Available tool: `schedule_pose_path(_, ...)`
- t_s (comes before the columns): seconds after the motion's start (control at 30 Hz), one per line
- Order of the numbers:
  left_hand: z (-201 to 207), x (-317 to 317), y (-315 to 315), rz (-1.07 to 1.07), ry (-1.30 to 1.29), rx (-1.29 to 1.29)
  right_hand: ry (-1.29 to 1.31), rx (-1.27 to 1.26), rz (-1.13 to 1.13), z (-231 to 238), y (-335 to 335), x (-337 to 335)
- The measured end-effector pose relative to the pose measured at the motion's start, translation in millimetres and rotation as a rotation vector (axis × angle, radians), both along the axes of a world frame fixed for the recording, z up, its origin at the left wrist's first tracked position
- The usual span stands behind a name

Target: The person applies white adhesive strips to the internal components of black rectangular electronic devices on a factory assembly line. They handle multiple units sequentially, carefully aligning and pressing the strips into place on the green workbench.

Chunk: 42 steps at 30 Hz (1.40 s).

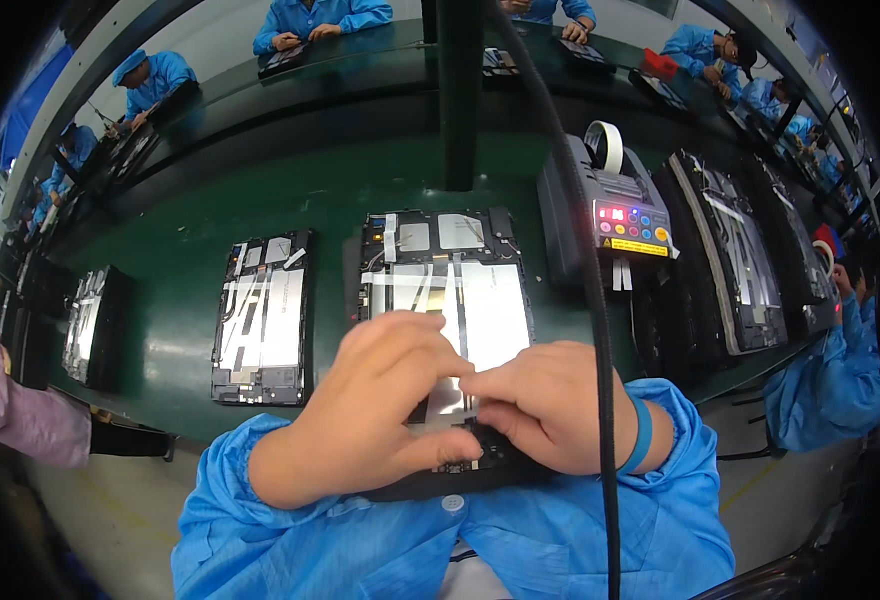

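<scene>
An opened tablet point(495, 310) lies in front of me, its silver battery plates and black frame exposed. Over its lower half, my left hand point(370, 405) is bent with the thumb apart from the index finger, and nothing shows in its grip. My right hand point(550, 405) comes in from the other side, thumb and index finger closed close to the tablet's surface. Whatever those fingers pinch is too small or hidden to name. The fingertips of both hands nearly meet. A blue band point(642, 437) circles my right wrist.
Left of my tablet lie another opened tablet point(260, 325) and a farther one point(88, 325). A grey tape dispenser point(560, 225) with a white roll point(610, 146) stands right, near stacked tablets point(735, 260). A black cable point(592, 270) hangs before my right arm. Co-workers sit around.
</scene>
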<state>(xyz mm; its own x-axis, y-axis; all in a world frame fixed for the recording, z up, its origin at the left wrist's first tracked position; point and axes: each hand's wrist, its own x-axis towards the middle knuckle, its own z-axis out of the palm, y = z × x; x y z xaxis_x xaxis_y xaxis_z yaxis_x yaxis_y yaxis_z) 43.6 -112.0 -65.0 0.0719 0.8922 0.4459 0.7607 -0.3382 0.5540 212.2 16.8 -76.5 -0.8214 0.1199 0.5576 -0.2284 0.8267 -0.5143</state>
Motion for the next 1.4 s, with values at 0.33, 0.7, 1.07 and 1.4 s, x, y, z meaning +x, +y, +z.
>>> schedule_pose_path(0.33, 11.9, 11.7, 24.3, 0.033, 0.197, -0.05, 0.088, -0.088, -0.231, -0.2, 16.1, 17.8)
schedule_pose_path(0.7, 2.7, -20.0, 113.4, 0.067, 0.361, -0.035, 0.121, -0.655, -0.373, -25.6, 67.6, 3.9)
schedule_pose_path(1.07, -13.5, -39.4, 103.7, 0.053, 0.526, -0.035, -0.019, -0.587, -0.33, -50.5, 91.7, -26.4)
schedule_pose_path(1.4, -21.8, -52.1, 102.7, 0.049, 0.423, -0.084, -0.212, -0.746, -0.353, -44.5, 109.8, -67.9)
